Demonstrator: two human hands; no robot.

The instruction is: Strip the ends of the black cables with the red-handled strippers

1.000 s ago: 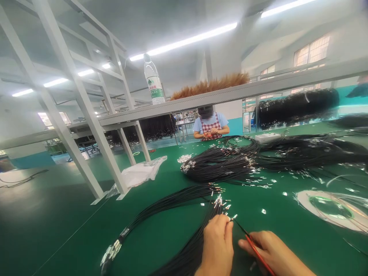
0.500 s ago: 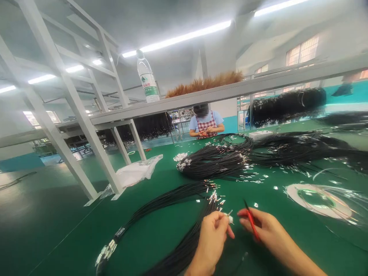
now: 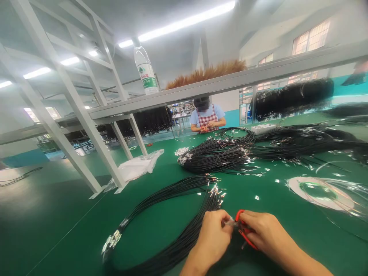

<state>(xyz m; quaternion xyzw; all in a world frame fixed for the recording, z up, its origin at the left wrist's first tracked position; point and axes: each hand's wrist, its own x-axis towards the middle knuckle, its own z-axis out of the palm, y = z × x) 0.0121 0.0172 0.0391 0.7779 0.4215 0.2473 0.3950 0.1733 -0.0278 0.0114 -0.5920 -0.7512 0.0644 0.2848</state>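
My left hand (image 3: 212, 234) pinches a small whitish piece (image 3: 229, 222), partly hidden by the fingers; whether a cable is joined to it, I cannot tell. Red-handled cutters (image 3: 250, 240) are in my right hand (image 3: 264, 228), with their jaws turned toward the piece and right beside it. Just behind and left of my left hand, a bundle of black cables (image 3: 186, 234) curves over the green table, its light-tipped ends (image 3: 215, 191) fanned out. The bundle's other end has silvery connectors (image 3: 112, 241), at the lower left.
A larger heap of black cables (image 3: 212, 155) lies farther back. At the right is a white ring-shaped coil (image 3: 296, 188). A metal frame (image 3: 109, 168) stands at left beside a plastic bag (image 3: 140, 165). A shelf beam (image 3: 198, 86) carries a water bottle (image 3: 145, 73). Opposite sits a person (image 3: 208, 117).
My right hand has turned the cutters and brought them leftward to the whitish piece. My left hand keeps its pinch, nearly in place. The view has tilted slightly.
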